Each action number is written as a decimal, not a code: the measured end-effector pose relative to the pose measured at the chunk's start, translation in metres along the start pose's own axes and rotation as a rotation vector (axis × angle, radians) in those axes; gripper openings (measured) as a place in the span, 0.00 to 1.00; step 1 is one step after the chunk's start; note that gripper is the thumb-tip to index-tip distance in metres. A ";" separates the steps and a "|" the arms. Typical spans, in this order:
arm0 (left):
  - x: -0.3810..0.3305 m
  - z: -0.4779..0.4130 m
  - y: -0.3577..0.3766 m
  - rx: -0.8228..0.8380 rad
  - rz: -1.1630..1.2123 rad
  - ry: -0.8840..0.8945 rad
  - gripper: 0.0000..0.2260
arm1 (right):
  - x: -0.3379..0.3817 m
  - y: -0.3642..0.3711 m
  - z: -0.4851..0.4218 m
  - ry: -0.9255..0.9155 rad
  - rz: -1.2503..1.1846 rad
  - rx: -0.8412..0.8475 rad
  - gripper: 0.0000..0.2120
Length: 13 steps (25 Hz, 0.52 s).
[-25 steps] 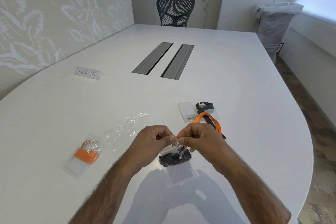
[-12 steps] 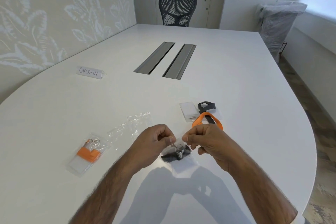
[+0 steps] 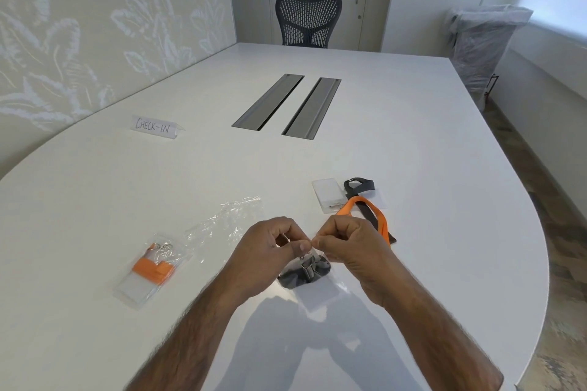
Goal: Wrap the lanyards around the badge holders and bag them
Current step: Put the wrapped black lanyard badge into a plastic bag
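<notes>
Badge holders (image 3: 328, 195) lie on a wide white table (image 3: 413, 152) with a dark mesh chair (image 3: 307, 19) at top centre. A tent card (image 3: 155, 127) at left reads "CHECK-IN". Lower left, a clear bag (image 3: 133, 292) holds an orange-wrapped holder (image 3: 154, 270); an empty bag (image 3: 228, 219) lies near it. At lower centre, the left hand (image 3: 266, 251) and right hand (image 3: 346, 244) each pinch the top of a third bag (image 3: 320, 295) holding a grey-wrapped holder (image 3: 298, 276).

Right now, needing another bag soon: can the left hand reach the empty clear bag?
Probably, once freed: the left hand pinches the black-lanyard bag; the empty bag lies just beyond, unobstructed.
</notes>
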<state>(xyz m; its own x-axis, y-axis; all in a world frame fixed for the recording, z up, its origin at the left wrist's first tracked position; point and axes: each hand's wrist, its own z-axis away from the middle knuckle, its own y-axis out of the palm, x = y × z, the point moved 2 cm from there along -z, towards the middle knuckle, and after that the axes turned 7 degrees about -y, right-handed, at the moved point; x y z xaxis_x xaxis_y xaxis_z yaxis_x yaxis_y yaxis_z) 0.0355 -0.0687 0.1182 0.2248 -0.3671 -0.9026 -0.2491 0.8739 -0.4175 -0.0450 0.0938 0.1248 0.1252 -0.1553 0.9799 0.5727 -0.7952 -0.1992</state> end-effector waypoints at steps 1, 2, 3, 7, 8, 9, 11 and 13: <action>0.002 -0.001 -0.001 0.012 0.011 -0.002 0.05 | -0.001 0.001 0.000 -0.002 -0.021 0.000 0.06; 0.004 0.000 -0.003 0.035 0.025 -0.013 0.05 | -0.003 0.003 0.000 0.002 -0.045 -0.004 0.06; 0.006 0.001 -0.006 0.059 0.046 -0.031 0.06 | -0.005 0.006 0.000 0.007 -0.073 -0.011 0.06; 0.026 0.013 -0.032 0.064 0.083 -0.143 0.06 | -0.014 0.014 0.000 0.046 -0.178 -0.070 0.06; 0.033 0.018 -0.040 0.056 0.085 -0.174 0.07 | -0.016 0.018 0.000 0.049 -0.184 -0.055 0.06; 0.039 0.024 -0.047 0.062 0.087 -0.203 0.09 | -0.017 0.024 0.001 0.051 -0.177 -0.038 0.07; 0.052 0.035 -0.056 0.105 0.086 -0.253 0.12 | -0.021 0.043 0.003 0.052 -0.146 -0.035 0.09; 0.066 0.044 -0.065 0.113 0.061 -0.293 0.09 | -0.022 0.066 0.004 0.054 -0.109 -0.050 0.10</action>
<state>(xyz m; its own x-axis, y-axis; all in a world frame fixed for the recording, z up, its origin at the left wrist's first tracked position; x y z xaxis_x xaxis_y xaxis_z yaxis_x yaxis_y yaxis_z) 0.1077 -0.1358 0.0907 0.4789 -0.2199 -0.8499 -0.1679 0.9273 -0.3345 -0.0069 0.0466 0.0896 0.0201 -0.0964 0.9951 0.5390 -0.8373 -0.0920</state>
